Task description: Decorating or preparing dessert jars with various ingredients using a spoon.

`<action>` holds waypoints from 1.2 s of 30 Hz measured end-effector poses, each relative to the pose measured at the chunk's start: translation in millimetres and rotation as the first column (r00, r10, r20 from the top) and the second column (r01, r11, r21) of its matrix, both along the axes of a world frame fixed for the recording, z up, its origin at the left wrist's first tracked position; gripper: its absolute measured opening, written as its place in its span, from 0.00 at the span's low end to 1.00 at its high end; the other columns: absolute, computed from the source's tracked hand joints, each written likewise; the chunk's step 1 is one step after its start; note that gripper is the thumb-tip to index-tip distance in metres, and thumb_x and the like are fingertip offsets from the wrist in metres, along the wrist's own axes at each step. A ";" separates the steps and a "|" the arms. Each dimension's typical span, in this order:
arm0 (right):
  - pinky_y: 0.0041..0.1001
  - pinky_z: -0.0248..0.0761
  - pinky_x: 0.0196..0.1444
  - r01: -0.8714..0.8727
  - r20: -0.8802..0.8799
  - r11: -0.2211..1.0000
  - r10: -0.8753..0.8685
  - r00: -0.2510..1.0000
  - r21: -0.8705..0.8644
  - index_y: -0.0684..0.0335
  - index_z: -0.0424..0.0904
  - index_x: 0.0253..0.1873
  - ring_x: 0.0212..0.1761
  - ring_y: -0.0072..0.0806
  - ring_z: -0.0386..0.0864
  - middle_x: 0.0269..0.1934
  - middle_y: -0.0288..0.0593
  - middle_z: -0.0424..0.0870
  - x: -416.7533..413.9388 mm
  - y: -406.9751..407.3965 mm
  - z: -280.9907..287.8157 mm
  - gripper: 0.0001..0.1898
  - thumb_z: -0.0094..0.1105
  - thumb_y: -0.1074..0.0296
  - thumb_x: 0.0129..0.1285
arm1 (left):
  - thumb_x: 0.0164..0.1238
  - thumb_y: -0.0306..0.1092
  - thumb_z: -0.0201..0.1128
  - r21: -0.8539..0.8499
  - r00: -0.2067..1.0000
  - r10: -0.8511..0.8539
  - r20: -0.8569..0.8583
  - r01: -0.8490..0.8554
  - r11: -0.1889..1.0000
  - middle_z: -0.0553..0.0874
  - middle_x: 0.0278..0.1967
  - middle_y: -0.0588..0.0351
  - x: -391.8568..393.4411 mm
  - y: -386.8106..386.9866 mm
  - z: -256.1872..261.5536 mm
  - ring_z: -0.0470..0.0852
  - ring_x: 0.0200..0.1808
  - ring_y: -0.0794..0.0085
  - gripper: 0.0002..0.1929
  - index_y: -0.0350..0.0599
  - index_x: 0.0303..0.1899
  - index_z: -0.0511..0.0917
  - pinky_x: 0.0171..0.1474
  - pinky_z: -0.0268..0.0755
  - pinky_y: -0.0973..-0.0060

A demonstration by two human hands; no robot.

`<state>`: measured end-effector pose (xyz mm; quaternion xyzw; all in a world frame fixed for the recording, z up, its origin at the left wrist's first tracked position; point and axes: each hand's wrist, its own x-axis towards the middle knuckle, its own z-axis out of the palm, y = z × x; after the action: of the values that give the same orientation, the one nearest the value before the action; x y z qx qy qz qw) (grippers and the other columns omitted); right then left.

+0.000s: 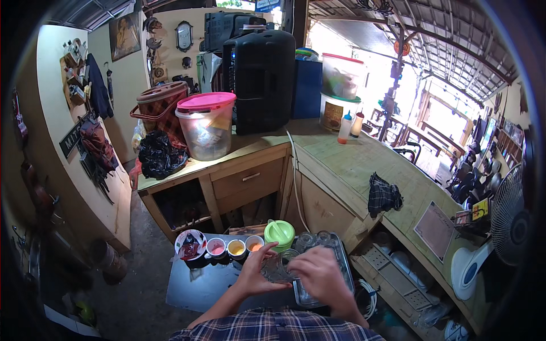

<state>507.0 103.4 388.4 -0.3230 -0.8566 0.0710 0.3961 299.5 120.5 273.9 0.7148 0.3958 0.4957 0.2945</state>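
Note:
My left hand (251,275) holds a clear drinking glass (278,266), tilted, above a low grey metal-topped table (200,285). Against the glass's mouth is my right hand (318,270), blurred and with bent fingers; whether anything is in it is hidden. Under and beyond that hand lies a metal tray (347,273) with several upturned-looking clear glasses (305,241). A light green lidded container (279,233) stands just past my left fingers. To its left are three cups with pink (216,247), yellow (236,248) and orange (255,245) contents, then a bowl (190,245) of dark red packets.
A wooden L-shaped counter (337,157) bounds the far and right sides. It carries a pink-lidded plastic tub (206,128), a black loudspeaker (264,81), squeeze bottles (345,128), a dark checked cloth (384,194) and a fan (467,268). Coiled white cable (367,298) lies by the tray.

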 end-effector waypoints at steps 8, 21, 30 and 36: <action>0.36 0.68 0.53 0.017 -0.115 1.000 -0.017 0.993 0.001 0.59 0.84 0.40 0.42 0.37 0.81 0.39 0.38 0.87 18.3 -1.9 -1.5 0.07 0.67 0.73 0.55 | 0.33 0.51 0.88 -0.032 0.995 -0.027 0.101 0.030 0.999 0.82 0.47 0.51 2.5 -5.9 8.6 0.83 0.49 0.65 0.56 0.46 0.69 0.68 0.57 0.74 0.67; 0.38 0.67 0.47 -0.097 -0.209 0.987 0.068 0.976 -0.131 0.60 0.80 0.37 0.37 0.40 0.79 0.28 0.39 0.80 13.9 -10.8 -38.1 0.05 0.67 0.72 0.58 | 0.33 0.56 0.86 0.148 0.983 -0.005 -0.186 0.033 0.988 0.87 0.46 0.55 6.7 -8.3 16.4 0.85 0.50 0.66 0.54 0.49 0.68 0.70 0.64 0.62 0.63; 0.33 0.70 0.44 0.028 -0.450 0.994 -0.075 0.890 -0.110 0.59 0.83 0.38 0.32 0.36 0.79 0.30 0.37 0.85 24.6 -10.6 -48.4 0.04 0.67 0.67 0.65 | 0.33 0.54 0.86 0.123 0.989 -0.072 -0.125 0.088 0.988 0.87 0.47 0.55 9.5 -13.3 22.5 0.85 0.53 0.66 0.54 0.50 0.68 0.70 0.65 0.63 0.64; 0.26 0.74 0.41 -0.222 -0.535 0.916 0.010 0.845 -0.333 0.65 0.81 0.41 0.32 0.30 0.83 0.34 0.42 0.85 23.6 -15.2 -43.4 0.08 0.62 0.66 0.70 | 0.32 0.52 0.87 0.111 0.995 -0.046 -0.091 0.056 0.992 0.86 0.46 0.54 5.7 -11.3 18.4 0.82 0.51 0.64 0.54 0.50 0.68 0.70 0.62 0.66 0.64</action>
<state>530.6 88.2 345.0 -0.3087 -0.7039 0.3460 0.5380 305.2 109.3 292.3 0.7613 0.3612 0.4779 0.2482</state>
